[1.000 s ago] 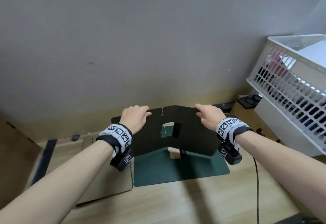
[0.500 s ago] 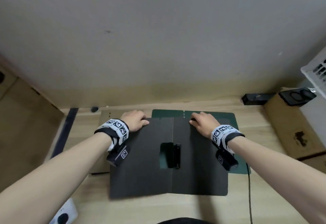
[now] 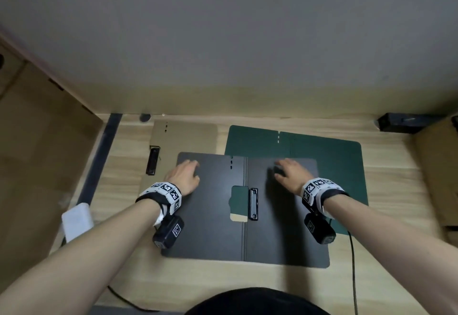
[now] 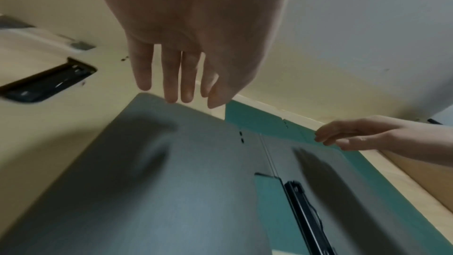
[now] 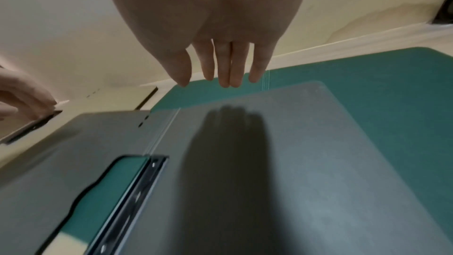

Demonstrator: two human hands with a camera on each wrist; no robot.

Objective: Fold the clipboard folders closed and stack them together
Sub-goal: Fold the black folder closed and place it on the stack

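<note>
A black clipboard folder point(image 3: 213, 215) lies open and flat on the wooden desk, its metal clip point(image 3: 253, 204) beside the spine. It overlaps an open green folder point(image 3: 334, 156) behind it and a tan folder point(image 3: 183, 136) at the back left. My left hand point(image 3: 187, 169) hovers over the black folder's far left part, my right hand point(image 3: 285, 168) over its far right part. The left wrist view shows the left fingers point(image 4: 176, 84) straight and holding nothing above the black folder point(image 4: 171, 181). Likewise the right fingers point(image 5: 220, 69) hang straight over their shadow on the black folder point(image 5: 318, 162).
The tan folder's clip point(image 3: 152, 161) lies left of the black folder. A white adapter point(image 3: 75, 220) sits at the desk's left edge, a black box point(image 3: 401, 122) by the wall at the back right, a cardboard box point(image 3: 438, 173) to the right. A cable point(image 3: 353, 265) runs down the right.
The black folder stood tented with both hands on its top edge, then came down flat and open. Both hands have since let go and lifted off it.
</note>
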